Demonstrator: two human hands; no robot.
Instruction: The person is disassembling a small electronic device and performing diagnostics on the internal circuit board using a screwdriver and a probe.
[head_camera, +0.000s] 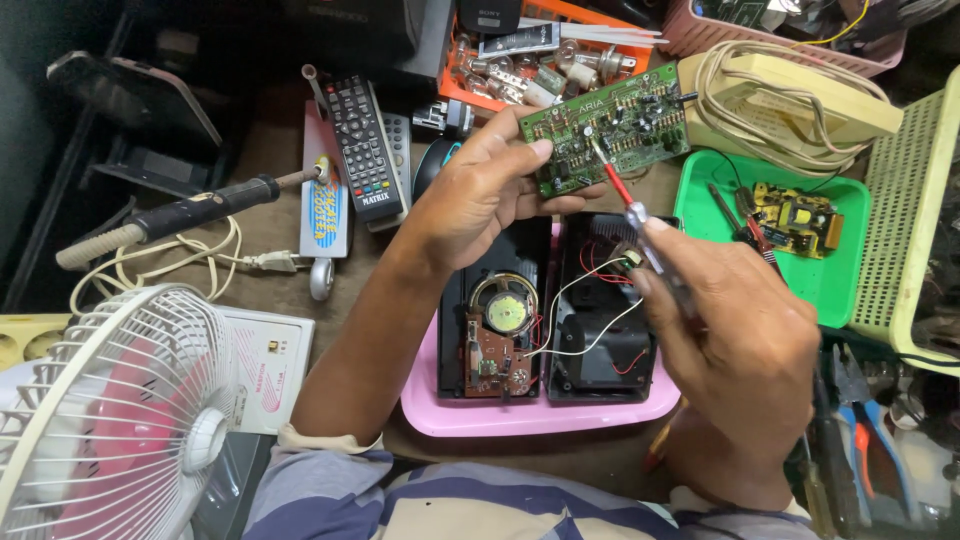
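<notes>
My left hand (485, 190) holds a green circuit board (620, 125) by its near left corner, lifted over the bench. My right hand (735, 335) grips a screwdriver (622, 195) with a red shaft and clear handle; its tip touches the middle of the board. Below the hands an opened black radio case (545, 310) lies in two halves on a pink tray (530, 415). The left half shows a round speaker and a small brown board. Red and white wires join the halves.
A green tray (830, 280) with a small yellow board and pliers sits at right, beside a pale mesh basket (910, 210). A soldering iron (190, 212), remote controls (362, 150) and a white fan (110, 410) lie left. An orange parts tray (540, 60) stands behind.
</notes>
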